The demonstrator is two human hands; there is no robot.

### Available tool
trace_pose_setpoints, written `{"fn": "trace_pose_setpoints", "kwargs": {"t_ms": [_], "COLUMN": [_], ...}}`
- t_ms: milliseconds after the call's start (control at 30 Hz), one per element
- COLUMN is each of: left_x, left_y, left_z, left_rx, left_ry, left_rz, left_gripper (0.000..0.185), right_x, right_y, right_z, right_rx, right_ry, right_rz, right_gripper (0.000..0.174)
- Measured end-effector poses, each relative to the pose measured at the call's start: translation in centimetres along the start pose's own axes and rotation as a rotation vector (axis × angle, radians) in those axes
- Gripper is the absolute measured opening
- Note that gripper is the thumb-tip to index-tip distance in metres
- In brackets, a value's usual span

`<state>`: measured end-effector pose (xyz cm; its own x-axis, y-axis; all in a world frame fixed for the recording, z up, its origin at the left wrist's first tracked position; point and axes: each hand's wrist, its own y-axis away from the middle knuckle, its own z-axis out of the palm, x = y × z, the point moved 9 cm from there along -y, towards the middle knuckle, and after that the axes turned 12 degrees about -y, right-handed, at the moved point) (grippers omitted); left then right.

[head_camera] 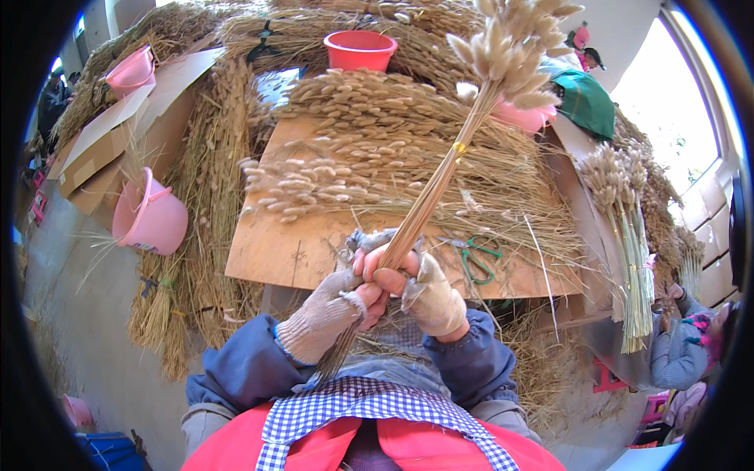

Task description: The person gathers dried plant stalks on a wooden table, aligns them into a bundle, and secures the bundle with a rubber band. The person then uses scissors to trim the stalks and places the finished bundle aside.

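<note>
A bunch of dried bunny-tail grass (433,173) slants up and to the right in front of me, its fluffy heads at the top. A gold twist tie (459,147) binds its stems partway up. My left hand (333,309), in a fingerless knit glove, grips the lower stems. Just above it, my right hand (430,288), also in a worn fingerless glove, closes round the same stems. The stem ends point down toward my checked apron (365,400). Beyond my hands, loose bunny-tail stalks (377,159) lie across a wooden board (288,250). Green-handled scissors (480,259) rest on the board, right of my hands.
A red bucket (360,52) stands at the back, a pink bucket (154,212) at left. Cardboard (135,126) leans behind that one. Tied bunches (627,235) stand upright at right. A co-worker (686,347) sits beyond them. Straw (548,377) litters the floor.
</note>
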<state>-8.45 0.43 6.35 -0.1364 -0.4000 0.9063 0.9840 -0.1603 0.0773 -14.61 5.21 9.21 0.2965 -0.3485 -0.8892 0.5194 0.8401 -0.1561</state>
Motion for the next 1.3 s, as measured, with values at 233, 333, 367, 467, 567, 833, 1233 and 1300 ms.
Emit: {"fn": "trace_pose_setpoints", "kwargs": {"t_ms": [233,333,367,467,567,833,1233,1300], "left_x": [-0.1,0.4,-0.2,-1.9,-1.9,0.9,3.1,3.3], "left_y": [-0.7,-1.1,-1.2,-1.0,-0.8,-0.4,0.8,0.9], "left_z": [-0.4,0.4,0.0,-0.9,-0.5,-1.0,-0.3,0.0], "left_rx": [-0.022,-0.076,-0.016,0.135,0.124,0.256,0.579,0.587], "left_ry": [-0.034,0.025,-0.016,-0.024,-0.137,-0.583,-1.25,-1.296], "left_rz": [-0.013,0.123,0.085,-0.051,-0.053,0.212,0.424,0.467], "left_gripper": [0.042,0.041,0.038,0.023,0.021,0.023,0.037,0.041], "right_x": [0.8,0.7,0.5,0.6,-0.1,-6.2,-5.2,-5.0], "right_y": [0.7,0.5,0.5,1.1,1.7,4.8,5.9,6.0], "right_z": [-2.0,-1.8,-1.6,-1.4,-1.9,-2.0,-0.7,-0.9], "right_rx": [0.067,0.044,0.024,0.0,0.034,0.46,0.585,0.603], "right_ry": [0.133,0.088,0.072,-0.051,-0.076,0.804,0.724,0.686], "right_rz": [0.054,0.023,0.014,0.129,0.126,-0.573,-0.526,-0.523], "right_gripper": [0.023,0.031,0.032,0.028,0.032,0.019,0.016,0.015]}}
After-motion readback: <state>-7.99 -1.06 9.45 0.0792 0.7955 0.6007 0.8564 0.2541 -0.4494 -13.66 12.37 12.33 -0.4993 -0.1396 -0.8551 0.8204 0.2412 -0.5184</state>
